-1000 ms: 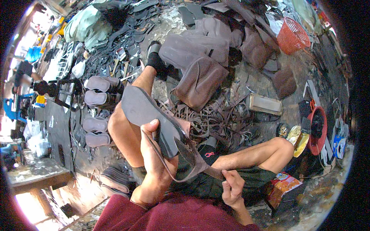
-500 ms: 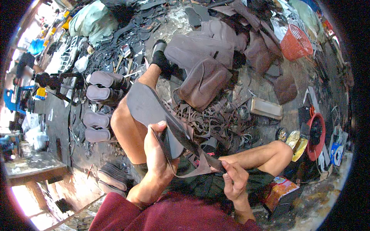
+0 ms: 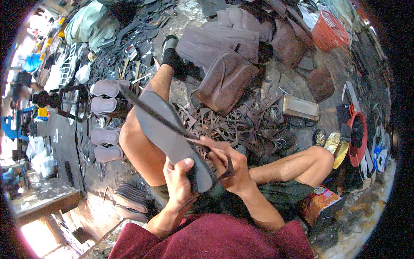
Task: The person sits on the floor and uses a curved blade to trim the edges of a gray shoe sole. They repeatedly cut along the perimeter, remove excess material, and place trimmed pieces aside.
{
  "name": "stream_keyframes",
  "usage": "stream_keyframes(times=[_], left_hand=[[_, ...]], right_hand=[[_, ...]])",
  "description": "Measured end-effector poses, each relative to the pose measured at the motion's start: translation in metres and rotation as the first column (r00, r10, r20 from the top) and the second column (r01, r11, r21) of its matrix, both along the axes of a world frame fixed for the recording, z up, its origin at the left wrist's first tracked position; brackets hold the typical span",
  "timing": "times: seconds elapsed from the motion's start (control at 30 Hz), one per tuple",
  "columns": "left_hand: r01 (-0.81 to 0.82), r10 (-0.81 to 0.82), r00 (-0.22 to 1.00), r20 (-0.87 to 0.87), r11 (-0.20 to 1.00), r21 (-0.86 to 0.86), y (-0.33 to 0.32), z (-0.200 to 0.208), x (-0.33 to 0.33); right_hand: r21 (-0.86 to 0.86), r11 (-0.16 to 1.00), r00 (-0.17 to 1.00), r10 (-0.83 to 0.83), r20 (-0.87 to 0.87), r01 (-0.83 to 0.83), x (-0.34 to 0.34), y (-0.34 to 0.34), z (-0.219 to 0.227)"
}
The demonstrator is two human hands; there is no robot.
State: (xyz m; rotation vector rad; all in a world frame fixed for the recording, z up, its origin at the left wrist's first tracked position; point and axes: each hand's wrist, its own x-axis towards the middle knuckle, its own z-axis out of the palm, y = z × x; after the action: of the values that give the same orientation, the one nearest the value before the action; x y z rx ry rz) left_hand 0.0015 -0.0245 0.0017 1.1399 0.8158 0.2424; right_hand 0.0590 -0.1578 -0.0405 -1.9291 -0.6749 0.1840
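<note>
My left hand [image 3: 178,180] grips a grey shoe sole [image 3: 170,142] near its narrower end, with the thumb lying on top. The broad end points away from me, above my bent left leg. Across the sole's face runs a long dark strip [image 3: 157,117] of sheet material, its far tip jutting past the sole's edge. Closed around the near part of this strip is my right hand [image 3: 230,168], just right of the sole. Whether the strip is still joined to the sole cannot be seen.
Thin offcuts [image 3: 215,125] lie heaped beyond my hands, with moulded brown sheets [image 3: 226,84] behind them. Stacked soles [image 3: 105,137] stand at left, above a low wooden table [image 3: 47,200]. To the right are a pale block [image 3: 300,108], a red basket [image 3: 331,32] and a red-rimmed basin [image 3: 360,138].
My right hand has moved left and up, close to the sole. The strip, which looped below the sole, now stretches across its face. My left thumb sits lower on the sole.
</note>
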Motion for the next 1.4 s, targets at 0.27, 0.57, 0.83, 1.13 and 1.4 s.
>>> stream_keyframes(times=[0.27,0.57,0.83,1.13,1.4], left_hand=[[0.094,-0.091,0.995,0.036,0.992,-0.085,0.012,-0.008,-0.018],[0.132,-0.172,0.945,0.28,0.979,0.157,0.047,0.003,-0.034],[0.165,-0.129,0.981,0.144,0.945,-0.281,0.082,0.03,-0.022],[0.222,-0.23,0.973,0.022,0.909,-0.352,0.085,0.015,-0.038],[0.416,-0.418,0.908,0.014,0.897,-0.148,0.095,0.016,-0.036]], right_hand=[[0.013,1.0,0.998,0.017,0.067,-0.018,0.055,0.047,0.02],[0.242,0.947,0.97,0.232,-0.068,-0.21,0.043,0.031,0.042],[-0.144,0.989,0.995,0.054,0.078,-0.043,-0.02,-0.093,0.006],[-0.135,0.987,0.994,0.084,-0.067,-0.092,-0.057,-0.094,-0.009],[-0.244,0.889,0.91,0.41,0.053,-0.387,0.048,-0.049,0.041]])
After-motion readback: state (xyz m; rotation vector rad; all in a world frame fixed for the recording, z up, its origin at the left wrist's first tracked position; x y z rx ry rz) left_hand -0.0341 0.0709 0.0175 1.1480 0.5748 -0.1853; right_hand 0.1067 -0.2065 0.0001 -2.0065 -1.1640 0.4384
